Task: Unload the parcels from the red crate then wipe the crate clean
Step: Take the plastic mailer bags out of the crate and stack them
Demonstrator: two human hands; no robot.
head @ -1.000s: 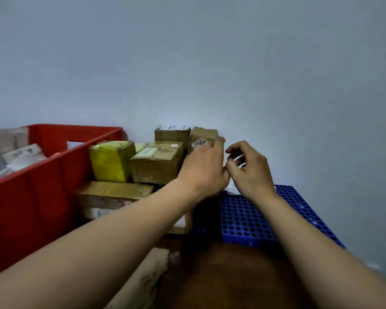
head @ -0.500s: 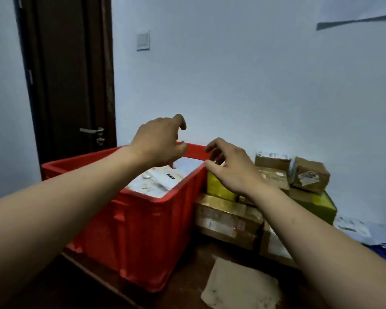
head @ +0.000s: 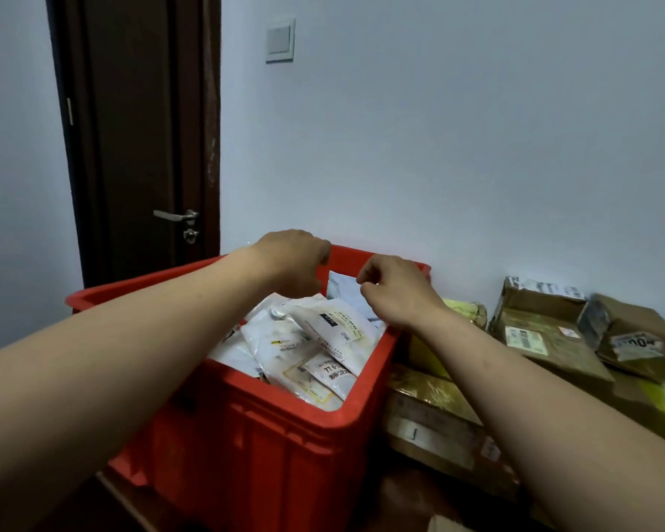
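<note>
Against the white wall [head: 438, 147], one red crate [head: 285, 455] is seen standing upright, its open top upward and one corner turned toward the camera; which side is the longer cannot be told. It is filled nearly to the rim with white parcels [head: 308, 351], at least six, laid flat and overlapping. Two hands are held over it. The fingers of the left hand [head: 288, 263] are curled down out of sight, so any hold is hidden. On the right hand [head: 396, 293], thumb and forefinger are drawn together at the edge of a pale parcel [head: 342, 289], but a grip cannot be confirmed. At least five cardboard boxes [head: 546, 339] are stacked just beside the crate's right side.
</note>
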